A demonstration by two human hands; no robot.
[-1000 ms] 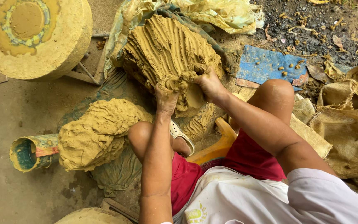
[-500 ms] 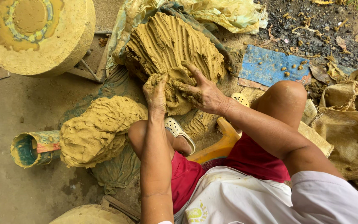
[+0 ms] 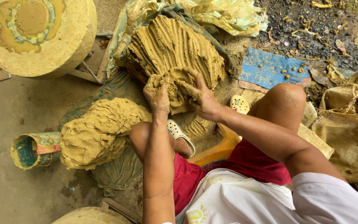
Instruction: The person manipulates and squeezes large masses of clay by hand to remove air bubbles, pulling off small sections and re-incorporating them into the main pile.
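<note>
A thick round wheel caked in yellow-brown clay sits at ten o'clock of the view, on a grey concrete floor. At eight o'clock a small can lies on its side, blue-green inside, touching a rough lump of clay that rests on a muddy cloth. At two o'clock lies a blue sheet dotted with clay crumbs, beyond it dark gravel and litter. Worn sacking is bunched at three o'clock. Crumpled yellowish plastic lies at twelve o'clock, behind the big mound. The person's bare knees, red shorts and pale sandals fill the lower middle, over an orange seat; nothing lies between the hands and the clay.

The large clay mound stands just above centre, ochre, wet-looking, scored with long parallel finger grooves fanning up to twelve o'clock. At its near, six o'clock edge a clump is being gripped. The left hand, smeared with clay, is curled tightly on the clump's left side. The right hand has its fingers spread and hooked over the clump's top and right side, pressing into it.
</note>
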